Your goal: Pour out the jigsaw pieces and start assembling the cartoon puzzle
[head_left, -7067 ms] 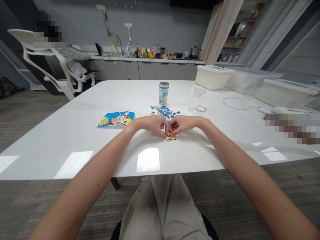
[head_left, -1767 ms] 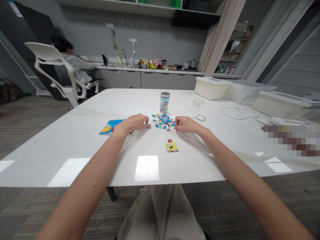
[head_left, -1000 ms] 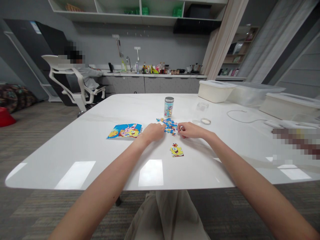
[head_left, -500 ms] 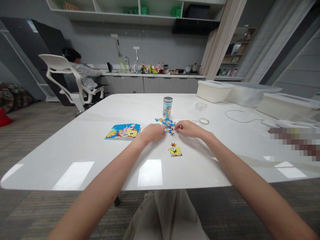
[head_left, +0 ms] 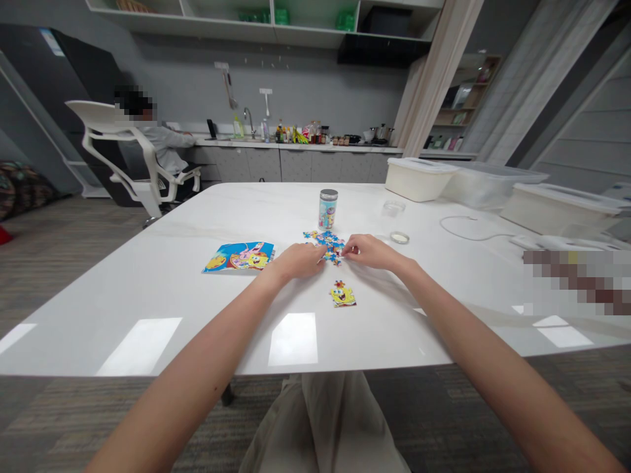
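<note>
Loose jigsaw puzzle pieces (head_left: 327,239) lie in a small blue, multicoloured pile on the white table. At the pile's left edge is my left hand (head_left: 303,261), fingers curled together and tips partly hidden; what they hold, if anything, does not show. My right hand (head_left: 362,250) pinches a small puzzle piece at the pile's right edge. Closer to me lies a joined patch of puzzle (head_left: 342,295) with a yellow SpongeBob face and a reddish piece on top. A folded picture sheet (head_left: 239,257) rests to the left. Behind the pile stands a printed can (head_left: 328,210) with a silver top.
A round lid (head_left: 399,238) and a clear container (head_left: 393,209) sit to the right of the can. Storage boxes (head_left: 421,179) and a white cable (head_left: 458,230) occupy the table's right side. Someone sits in a white chair (head_left: 148,164) at the far left.
The view has shifted slightly, so everything appears a little further left. Both hands stay at the pile with almost the same finger positions.
</note>
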Demonstrator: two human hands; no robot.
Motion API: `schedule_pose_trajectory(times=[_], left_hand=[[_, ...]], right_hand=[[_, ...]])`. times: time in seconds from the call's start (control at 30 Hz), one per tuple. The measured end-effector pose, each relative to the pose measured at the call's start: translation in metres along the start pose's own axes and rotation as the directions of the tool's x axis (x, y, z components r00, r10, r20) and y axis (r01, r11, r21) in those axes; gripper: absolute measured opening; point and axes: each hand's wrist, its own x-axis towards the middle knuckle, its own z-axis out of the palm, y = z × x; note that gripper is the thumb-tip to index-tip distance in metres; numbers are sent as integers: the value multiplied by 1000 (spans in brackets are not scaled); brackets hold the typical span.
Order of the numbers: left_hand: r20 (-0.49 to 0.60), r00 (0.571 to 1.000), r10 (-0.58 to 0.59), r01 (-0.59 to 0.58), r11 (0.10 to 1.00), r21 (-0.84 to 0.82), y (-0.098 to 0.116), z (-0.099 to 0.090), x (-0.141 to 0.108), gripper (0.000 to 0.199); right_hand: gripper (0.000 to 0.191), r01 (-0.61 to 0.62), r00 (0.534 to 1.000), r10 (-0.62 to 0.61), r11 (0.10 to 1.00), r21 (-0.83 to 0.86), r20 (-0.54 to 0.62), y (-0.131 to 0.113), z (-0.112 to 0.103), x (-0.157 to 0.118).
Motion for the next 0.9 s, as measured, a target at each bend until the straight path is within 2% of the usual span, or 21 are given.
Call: schedule_pose_trajectory(times=[0.23, 0.4, 0.53, 0.9], left_hand=[[15, 1000, -4, 4, 1000, 4, 1, -1, 0, 29], [17, 1000, -9, 9, 1000, 11, 3, -1, -1, 29], [28, 999, -22, 22, 1000, -2, 4, -3, -1, 31], [14, 997, -74, 74, 997, -15, 1, -2, 0, 33]], right_hand=[[22, -17, 1000, 17, 999, 30, -8, 1, 1, -1], [30, 7, 1000, -6, 999, 47, -24, -2, 0, -2], [21, 5, 1000, -5, 1000, 10, -11, -2, -1, -1], [10, 1, 999, 3, 997, 83, -47, -9, -4, -5]])
